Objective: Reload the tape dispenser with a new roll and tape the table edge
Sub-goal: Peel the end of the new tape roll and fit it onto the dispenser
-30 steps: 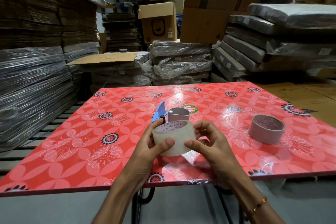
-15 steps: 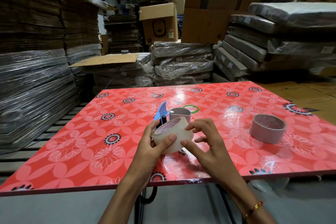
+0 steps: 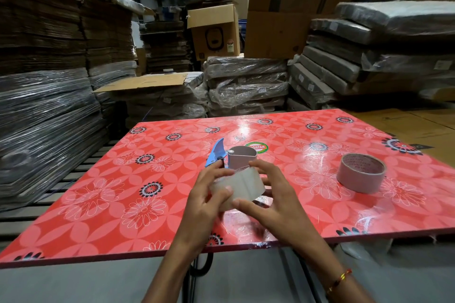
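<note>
- both hands hold a roll of clear tape just above the near part of the bench, which has a red, flower-patterned top.
- left hand grips the roll from its left side, thumb curled over the near face and fingers wrapped behind.
- right hand grips it from the right, thumb pressed on the roll's lower near edge and fingers curved over the top.
- the tape dispenser, blue-handled with a metallic body, sits on the bench just behind the hands, partly hidden by them.
- a second tape roll, brownish, lies flat on the bench well to the right.
- a green round sticker is on the bench top just beyond the dispenser.
- shrink-wrapped stacks and a cardboard box stand behind the bench.
</note>
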Action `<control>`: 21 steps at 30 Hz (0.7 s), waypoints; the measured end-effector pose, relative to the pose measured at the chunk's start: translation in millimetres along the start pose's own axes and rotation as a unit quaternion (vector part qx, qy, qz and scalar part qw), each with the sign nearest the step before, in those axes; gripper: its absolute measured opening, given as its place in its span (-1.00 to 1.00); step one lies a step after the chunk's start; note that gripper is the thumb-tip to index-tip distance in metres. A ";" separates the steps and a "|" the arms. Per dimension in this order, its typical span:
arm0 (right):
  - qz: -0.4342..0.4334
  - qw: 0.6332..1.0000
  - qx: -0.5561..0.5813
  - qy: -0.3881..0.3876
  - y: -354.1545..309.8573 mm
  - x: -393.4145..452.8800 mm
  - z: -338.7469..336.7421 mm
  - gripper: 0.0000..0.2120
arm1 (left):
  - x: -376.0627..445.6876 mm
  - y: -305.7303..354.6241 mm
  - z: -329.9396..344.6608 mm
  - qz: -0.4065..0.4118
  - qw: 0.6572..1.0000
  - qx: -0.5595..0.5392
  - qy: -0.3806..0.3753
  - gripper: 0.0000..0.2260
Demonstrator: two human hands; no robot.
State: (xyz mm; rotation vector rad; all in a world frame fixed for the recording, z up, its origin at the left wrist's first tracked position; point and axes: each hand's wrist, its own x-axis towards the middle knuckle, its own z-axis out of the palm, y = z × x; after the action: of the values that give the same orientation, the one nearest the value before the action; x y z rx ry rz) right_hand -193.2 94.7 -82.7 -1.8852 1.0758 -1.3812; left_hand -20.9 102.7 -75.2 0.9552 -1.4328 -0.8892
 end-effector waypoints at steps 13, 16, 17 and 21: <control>0.049 0.995 0.090 0.009 -1.1 -1.3 -10.8 -0.36 | -8.2 9.3 -3.3 -0.017 0.999 -0.028 -0.005 -0.57; 0.061 0.993 0.098 0.013 0.0 -0.6 -13.0 -0.36 | -6.9 7.1 -6.7 -0.031 0.997 -0.061 -0.026 -0.58; 0.067 0.992 0.103 0.015 0.6 -0.1 -14.6 -0.36 | -6.6 7.2 -7.1 -0.032 0.997 -0.067 -0.036 -0.58; 0.064 0.993 0.100 0.010 -1.0 1.1 -15.2 -0.39 | -6.2 7.5 -5.2 -0.033 0.997 -0.060 -0.037 -0.62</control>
State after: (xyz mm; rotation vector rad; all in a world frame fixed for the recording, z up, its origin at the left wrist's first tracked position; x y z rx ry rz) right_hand -207.2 94.6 -76.6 -1.6354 1.0085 -1.3826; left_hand -16.1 111.3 -70.3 0.8927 -1.4001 -1.0575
